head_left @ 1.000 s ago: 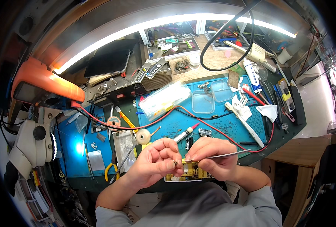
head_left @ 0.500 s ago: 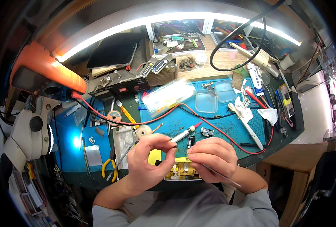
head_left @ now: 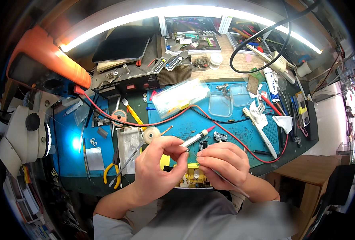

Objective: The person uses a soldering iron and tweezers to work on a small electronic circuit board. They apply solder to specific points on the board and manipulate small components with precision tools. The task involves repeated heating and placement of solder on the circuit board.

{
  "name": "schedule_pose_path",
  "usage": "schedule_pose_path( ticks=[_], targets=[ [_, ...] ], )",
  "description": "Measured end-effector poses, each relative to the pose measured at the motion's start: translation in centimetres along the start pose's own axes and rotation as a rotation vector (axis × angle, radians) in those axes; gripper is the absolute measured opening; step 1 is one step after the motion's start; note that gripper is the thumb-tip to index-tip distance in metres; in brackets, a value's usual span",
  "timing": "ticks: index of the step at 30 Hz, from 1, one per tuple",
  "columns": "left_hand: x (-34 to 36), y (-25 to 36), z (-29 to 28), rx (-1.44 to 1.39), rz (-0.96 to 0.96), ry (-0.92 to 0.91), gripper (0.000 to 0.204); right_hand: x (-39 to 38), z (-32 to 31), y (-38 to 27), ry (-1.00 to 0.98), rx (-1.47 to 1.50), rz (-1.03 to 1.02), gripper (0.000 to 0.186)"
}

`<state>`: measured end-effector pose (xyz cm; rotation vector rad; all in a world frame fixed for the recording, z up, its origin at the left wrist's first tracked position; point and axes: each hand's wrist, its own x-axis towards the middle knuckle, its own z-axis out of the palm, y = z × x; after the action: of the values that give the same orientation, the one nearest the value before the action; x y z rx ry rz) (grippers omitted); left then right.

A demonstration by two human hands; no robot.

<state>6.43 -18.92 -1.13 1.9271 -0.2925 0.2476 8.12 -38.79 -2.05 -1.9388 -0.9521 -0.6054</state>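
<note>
at a crowded workbench, bare hands meet over the near edge of a blue mat (head_left: 171, 126), beneath a long strip light (head_left: 191, 11) apparently hung to spare the work from shadow. the left hand (head_left: 160, 165) has thumb and forefinger clamped on a tiny part (head_left: 186, 151), pinched by its edge, it seems, to leave the rest exposed; its kind is too small to tell. the right hand (head_left: 225, 165), fingers bunched together, grips a slender grey tool (head_left: 234, 185) whose shaft runs back below the hand toward the wrist, a hold that suggests fine control. whether tip and part touch cannot be made out. directly below, half hidden by both hands, lies an open yellow assembly (head_left: 193, 178), perhaps set there to be close. a syringe (head_left: 193, 138) with a pink tip lies just beyond the fingers, within easy reach, while yellow-handled pliers (head_left: 106, 174) rest to the left. farther back sit clear plastic boxes (head_left: 220, 105), likely for loose bits, and at far left an orange meter (head_left: 49, 64) stands out of the hands' way
</note>
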Motion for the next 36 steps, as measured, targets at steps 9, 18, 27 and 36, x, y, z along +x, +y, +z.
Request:
schedule_pose_path(
  ticks=[9, 18, 27, 36],
  targets=[
    [0.2, -0.05, 0.1, 0.125, 0.1, 0.018, 0.035, 0.25, 0.31, -0.23, 0.005, -0.171, -0.099, 0.022],
    [0.22, -0.08, 0.12, 0.147, 0.118, 0.019, 0.034, 0.02, 0.31, -0.3, -0.07, -0.144, -0.056, 0.025],
    [0.19, -0.3, -0.09, 0.195, 0.097, -0.016, 0.037, 0.19, 0.37, -0.33, -0.044, -0.163, -0.091, 0.021],
    [0.17, -0.18, -0.1, 0.196, 0.123, -0.006, 0.037, 0.22, 0.55, -0.22, -0.056, -0.163, -0.078, 0.021]
  ],
)
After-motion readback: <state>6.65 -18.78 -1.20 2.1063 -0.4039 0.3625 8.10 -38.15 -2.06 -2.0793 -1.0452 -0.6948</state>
